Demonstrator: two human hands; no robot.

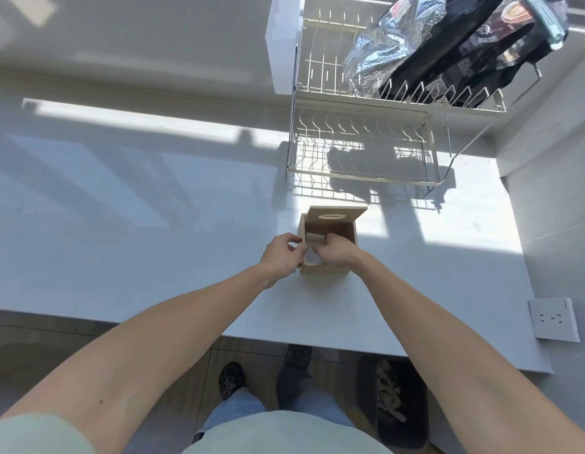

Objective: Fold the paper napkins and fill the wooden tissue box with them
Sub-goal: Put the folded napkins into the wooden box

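The wooden tissue box [345, 229] stands on the white counter just in front of me, its lid with an oval slot tipped up at the back. White folded napkins [312, 253] show inside it. My right hand [335, 252] reaches down into the box, fingers closed on the napkins. My left hand [281, 255] is at the box's left wall, thumb and fingers pinching the napkin edge at the rim. How full the box is stays hidden by my hands.
A two-tier wire dish rack [363, 149] stands behind the box, with foil and dark bags [448, 50] on its top shelf. A wall socket [553, 319] is on the right wall. A dark bin [392, 401] sits on the floor below the counter's front edge.
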